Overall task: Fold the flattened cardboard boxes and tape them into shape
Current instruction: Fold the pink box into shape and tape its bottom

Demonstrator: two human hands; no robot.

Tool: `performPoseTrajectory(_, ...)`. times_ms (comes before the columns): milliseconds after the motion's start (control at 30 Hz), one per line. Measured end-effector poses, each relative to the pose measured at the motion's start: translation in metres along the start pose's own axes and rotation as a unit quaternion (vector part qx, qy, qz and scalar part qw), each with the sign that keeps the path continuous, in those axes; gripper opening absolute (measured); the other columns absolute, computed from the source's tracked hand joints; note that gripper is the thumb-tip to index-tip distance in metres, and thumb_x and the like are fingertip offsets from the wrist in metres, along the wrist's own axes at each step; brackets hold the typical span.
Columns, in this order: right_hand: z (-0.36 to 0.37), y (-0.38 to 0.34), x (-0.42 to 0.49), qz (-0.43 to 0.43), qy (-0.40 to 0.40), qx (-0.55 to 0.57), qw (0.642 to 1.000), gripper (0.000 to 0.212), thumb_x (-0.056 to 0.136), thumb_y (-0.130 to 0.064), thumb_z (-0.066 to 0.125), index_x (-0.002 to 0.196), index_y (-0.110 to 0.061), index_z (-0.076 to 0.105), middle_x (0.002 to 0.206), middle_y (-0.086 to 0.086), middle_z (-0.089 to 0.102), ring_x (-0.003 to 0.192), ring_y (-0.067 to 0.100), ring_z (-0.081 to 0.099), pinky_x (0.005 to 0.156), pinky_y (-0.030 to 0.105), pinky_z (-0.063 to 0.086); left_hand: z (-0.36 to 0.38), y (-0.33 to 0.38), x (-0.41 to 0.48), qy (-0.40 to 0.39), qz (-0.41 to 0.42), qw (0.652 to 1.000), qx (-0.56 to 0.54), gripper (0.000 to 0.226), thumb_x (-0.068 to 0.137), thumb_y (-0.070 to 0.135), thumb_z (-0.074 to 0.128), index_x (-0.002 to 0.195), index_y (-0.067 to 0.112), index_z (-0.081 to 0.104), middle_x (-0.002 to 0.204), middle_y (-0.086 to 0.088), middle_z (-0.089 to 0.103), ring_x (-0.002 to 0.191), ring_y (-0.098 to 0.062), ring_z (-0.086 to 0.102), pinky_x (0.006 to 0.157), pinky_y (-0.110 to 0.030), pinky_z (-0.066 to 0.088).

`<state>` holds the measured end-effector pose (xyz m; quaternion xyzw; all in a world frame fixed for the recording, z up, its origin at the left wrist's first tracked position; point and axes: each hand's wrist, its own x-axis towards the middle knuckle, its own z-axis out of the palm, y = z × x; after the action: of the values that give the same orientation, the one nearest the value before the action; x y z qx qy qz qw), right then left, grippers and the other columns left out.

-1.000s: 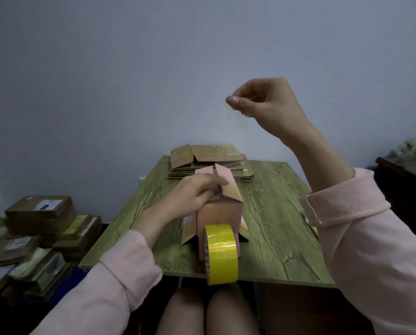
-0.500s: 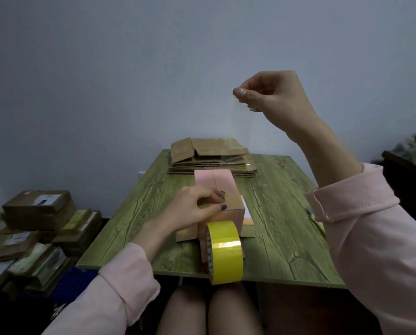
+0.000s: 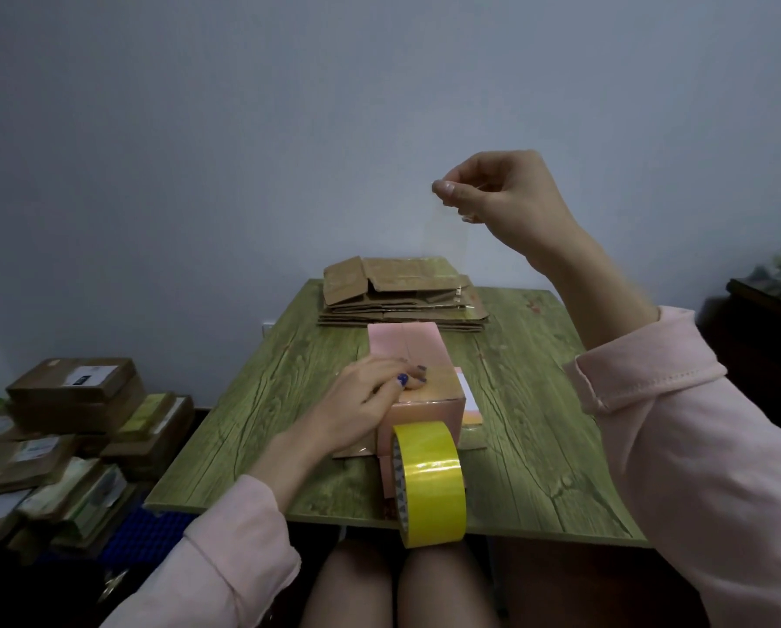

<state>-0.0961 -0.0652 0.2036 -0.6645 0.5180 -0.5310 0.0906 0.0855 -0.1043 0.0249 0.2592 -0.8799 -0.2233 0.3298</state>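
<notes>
- Step: taping the closed flaps of the pink box (image 3: pixel 429 403), mid-tabletop (image 3: pixel 538 423), toward 6 o'clock.
- Left hand (image 3: pixel 370 401) pressed the flaps flat, grasping nothing.
- Right hand (image 3: pixel 502 201) pinched the clear tape strip (image 3: pixel 443 237), raised at 1 o'clock.
- Next, likely: lower the strip onto the seam.

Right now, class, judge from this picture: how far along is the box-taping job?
Done: the pink box is folded up, top closed. In hand: the left hand presses that top down while the right hand pinches a clear tape strip above it. Left: sealing the seam, then the stack of flat boxes behind.
</notes>
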Motion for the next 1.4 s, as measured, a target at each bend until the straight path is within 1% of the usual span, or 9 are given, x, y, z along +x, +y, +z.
performPoseTrajectory(100, 0.005, 0.006, 0.006, 0.011, -0.011, -0.012, 1.000, 0.012, 0.084, -0.026, 0.071, 0.073, -0.024, 0.066, 0.071, -0.008, 0.066, 0.064, 0.004, 0.059, 0.076, 0.033, 0.054, -0.002, -0.001, 0.000, -0.006, -0.019, 0.997, -0.080, 0.058, 0.087, 0.042, 0.023, 0.102, 0.016, 0.072, 0.117, 0.008, 0.065, 0.115, 0.001, 0.051, 0.100, -0.017, 0.034)
performPoseTrajectory(233, 0.011, 0.017, 0.013, 0.028, -0.031, -0.025, 0.999, 0.011, 0.084, -0.025, 0.071, 0.075, -0.020, 0.067, 0.073, -0.005, 0.066, 0.067, 0.007, 0.058, 0.077, 0.032, 0.053, 0.001, -0.002, -0.002, 0.011, -0.039, 0.990, -0.134, 0.065, 0.090, 0.062, 0.022, 0.099, 0.022, 0.073, 0.117, 0.009, 0.066, 0.115, -0.004, 0.054, 0.103, -0.029, 0.037)
performPoseTrajectory(400, 0.018, 0.036, 0.018, 0.052, -0.045, -0.034, 0.997, 0.011, 0.085, -0.025, 0.071, 0.076, -0.019, 0.066, 0.073, -0.004, 0.065, 0.067, 0.006, 0.057, 0.072, 0.029, 0.051, 0.001, 0.003, -0.005, 0.025, -0.030, 0.991, -0.129, 0.088, 0.079, 0.082, 0.014, 0.101, 0.020, 0.072, 0.114, 0.013, 0.065, 0.112, 0.005, 0.052, 0.096, -0.011, 0.034)
performPoseTrajectory(533, 0.028, 0.054, 0.019, 0.076, -0.064, -0.052, 0.994, 0.011, 0.084, -0.025, 0.071, 0.077, -0.018, 0.065, 0.075, -0.001, 0.064, 0.070, 0.009, 0.057, 0.072, 0.028, 0.050, 0.005, 0.005, -0.006, 0.037, -0.035, 0.989, -0.142, 0.081, 0.079, 0.082, 0.014, 0.099, 0.027, 0.070, 0.112, 0.019, 0.063, 0.113, 0.006, 0.051, 0.098, -0.011, 0.032)
performPoseTrajectory(667, 0.040, 0.073, 0.020, 0.093, -0.076, -0.064, 0.991, 0.012, 0.085, -0.025, 0.071, 0.077, -0.018, 0.065, 0.073, -0.001, 0.062, 0.069, 0.010, 0.056, 0.069, 0.026, 0.048, 0.009, 0.000, -0.007, 0.047, -0.031, 0.988, -0.147, 0.085, 0.082, 0.079, 0.014, 0.102, 0.019, 0.071, 0.115, 0.015, 0.064, 0.117, 0.002, 0.051, 0.104, -0.019, 0.031)
performPoseTrajectory(833, 0.052, 0.086, 0.021, 0.109, -0.089, -0.065, 0.988, 0.012, 0.085, -0.024, 0.070, 0.081, -0.013, 0.065, 0.070, -0.004, 0.060, 0.065, 0.007, 0.054, 0.066, 0.024, 0.048, 0.010, 0.001, -0.008, 0.052, -0.029, 0.987, -0.147, 0.079, 0.084, 0.077, 0.017, 0.101, 0.022, 0.070, 0.114, 0.022, 0.062, 0.116, 0.003, 0.051, 0.104, -0.018, 0.031)
performPoseTrajectory(1000, 0.057, 0.094, 0.020, 0.120, -0.093, -0.056, 0.987, 0.011, 0.086, -0.023, 0.069, 0.082, -0.013, 0.065, 0.075, 0.001, 0.062, 0.072, 0.013, 0.056, 0.070, 0.031, 0.051, 0.011, -0.001, -0.007, 0.052, -0.026, 0.990, -0.128, 0.066, 0.085, 0.075, 0.022, 0.102, 0.031, 0.068, 0.115, 0.022, 0.061, 0.119, 0.000, 0.051, 0.109, -0.025, 0.029)
performPoseTrajectory(1200, 0.040, 0.086, 0.013, 0.096, -0.036, 0.007, 0.995, 0.015, 0.088, -0.023, 0.066, 0.074, -0.022, 0.061, 0.069, -0.005, 0.061, 0.065, 0.008, 0.055, 0.066, 0.029, 0.048, 0.011, -0.001, -0.007, 0.042, -0.023, 0.992, -0.120, 0.064, 0.081, 0.080, 0.025, 0.103, 0.035, 0.064, 0.117, 0.021, 0.061, 0.118, 0.002, 0.050, 0.108, -0.021, 0.027)
performPoseTrajectory(1400, 0.018, 0.042, 0.009, 0.052, -0.027, 0.054, 0.997, 0.014, 0.089, -0.020, 0.066, 0.075, -0.020, 0.062, 0.070, -0.005, 0.061, 0.061, 0.007, 0.056, 0.071, 0.032, 0.053, 0.014, -0.003, -0.008, 0.062, -0.020, 0.986, -0.156, 0.067, 0.086, 0.075, 0.020, 0.099, 0.030, 0.068, 0.116, 0.016, 0.065, 0.119, -0.004, 0.052, 0.111, -0.028, 0.027)
